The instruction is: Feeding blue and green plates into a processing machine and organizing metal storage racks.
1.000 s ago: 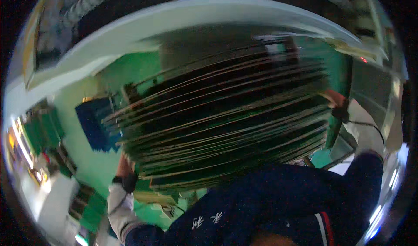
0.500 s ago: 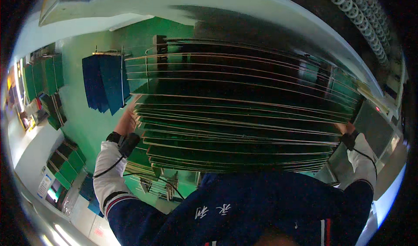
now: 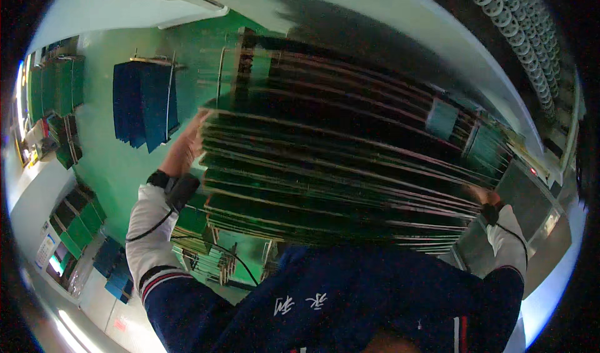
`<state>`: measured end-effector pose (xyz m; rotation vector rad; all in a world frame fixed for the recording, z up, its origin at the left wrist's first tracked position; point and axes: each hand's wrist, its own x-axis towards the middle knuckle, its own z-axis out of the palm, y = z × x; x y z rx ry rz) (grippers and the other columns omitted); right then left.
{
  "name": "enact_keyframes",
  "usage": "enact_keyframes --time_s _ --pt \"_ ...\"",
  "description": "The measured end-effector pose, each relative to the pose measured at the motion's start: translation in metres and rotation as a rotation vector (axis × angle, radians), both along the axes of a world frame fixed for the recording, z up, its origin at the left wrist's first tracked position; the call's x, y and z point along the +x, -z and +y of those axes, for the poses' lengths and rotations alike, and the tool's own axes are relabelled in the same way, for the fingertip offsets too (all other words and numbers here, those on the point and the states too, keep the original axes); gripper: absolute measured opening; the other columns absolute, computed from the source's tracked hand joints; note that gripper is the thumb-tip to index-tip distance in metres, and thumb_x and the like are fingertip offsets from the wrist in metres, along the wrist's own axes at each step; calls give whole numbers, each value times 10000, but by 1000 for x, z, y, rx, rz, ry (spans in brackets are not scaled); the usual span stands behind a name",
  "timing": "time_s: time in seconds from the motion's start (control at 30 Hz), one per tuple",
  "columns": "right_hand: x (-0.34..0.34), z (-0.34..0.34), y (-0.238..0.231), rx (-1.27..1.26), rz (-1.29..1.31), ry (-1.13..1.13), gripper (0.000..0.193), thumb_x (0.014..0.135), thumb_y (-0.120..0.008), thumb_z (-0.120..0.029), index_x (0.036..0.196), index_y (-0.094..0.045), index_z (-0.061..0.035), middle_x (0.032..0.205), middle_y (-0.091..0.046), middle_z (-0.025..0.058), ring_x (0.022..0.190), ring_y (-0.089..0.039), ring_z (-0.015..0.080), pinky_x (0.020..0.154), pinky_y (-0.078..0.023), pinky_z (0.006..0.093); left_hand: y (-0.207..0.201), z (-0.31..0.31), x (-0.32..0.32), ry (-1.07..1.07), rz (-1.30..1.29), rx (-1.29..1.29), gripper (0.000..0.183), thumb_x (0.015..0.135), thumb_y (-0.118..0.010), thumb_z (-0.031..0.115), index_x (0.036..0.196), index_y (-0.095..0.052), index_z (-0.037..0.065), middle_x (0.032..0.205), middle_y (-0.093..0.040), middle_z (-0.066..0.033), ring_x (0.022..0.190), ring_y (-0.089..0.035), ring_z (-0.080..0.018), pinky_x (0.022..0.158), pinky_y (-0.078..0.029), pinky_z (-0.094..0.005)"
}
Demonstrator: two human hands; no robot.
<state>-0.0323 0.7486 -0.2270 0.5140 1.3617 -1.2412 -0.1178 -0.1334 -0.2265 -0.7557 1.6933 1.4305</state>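
Spanning the middle of the head view, a row of dark green boards (image 3: pixel 325 178) is held between two hands, just in front of the dark blue garment (image 3: pixel 381 278). The left ends are grasped by the left hand (image 3: pixel 186 145), with its fingers laid against the board edges. The right ends are grasped by the right hand (image 3: pixel 485 194), though its fingertips are partly hidden. On both sides the grip is closed on the boards, and nothing else is seen to be held.

Compared with half a second ago, a steeper slope is shown by the boards: the left ends are raised in the view, and the right ends are dropped. The left hand is likewise seen higher and the right hand slightly lower. The board edges, sharply drawn then, are now blurred by motion. A second ago, the opposite tilt was shown, with the right ends higher.

To the left, the hanging blue panels (image 3: pixel 144 103) are seen slightly higher than before, well apart from the left hand. The grey cabinet (image 3: pixel 512 206) is placed near the right hand, and white discs (image 3: pixel 503 15) are lined up at upper right.
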Motion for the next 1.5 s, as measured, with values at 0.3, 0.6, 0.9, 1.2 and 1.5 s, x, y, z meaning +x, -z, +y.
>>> enact_keyframes --time_s 0.3,0.6,0.9,1.2,1.5 --pt "-7 3 11 -69 -42 57 565 942 -515 -395 1414 -360 -126 1291 -519 54 869 -518 160 713 -406 313 1 -7 9 104 95 -24 589 893 -486 569 1363 -440 217 1255 -482 -24 1077 -480 -164 874 -393 -375" --pt "15 -65 -32 240 -39 435 774 899 -442 -628 1464 -296 -119 1342 -495 64 979 -564 179 746 -470 337 -8 -20 126 221 298 -179 634 869 -497 610 1371 -456 224 1266 -513 -37 1096 -493 -179 861 -402 -388" --pt "114 -98 -86 188 -35 574 935 858 -375 -725 1486 -191 -57 1533 -173 186 1381 -245 354 1114 -229 504 21 -20 169 -276 -36 135 804 811 -383 784 1447 -355 292 1523 -273 -68 1367 -262 -310 1054 -197 -519" --pt "297 -119 1 40 -174 1022 788 917 -331 -631 1480 -189 -99 1535 -186 135 1418 -178 301 1147 -180 494 61 -29 174 -375 13 205 807 825 -371 781 1404 -424 221 1429 -374 -118 1250 -371 -305 1016 -264 -500" --pt "266 -208 44 966 682 -1334 478 990 -344 -412 1418 -382 -204 1497 -339 -13 1394 -250 223 1137 -167 474 42 3 175 -533 200 393 595 924 -430 609 1162 -565 81 1097 -572 -63 937 -527 -194 790 -417 -325"
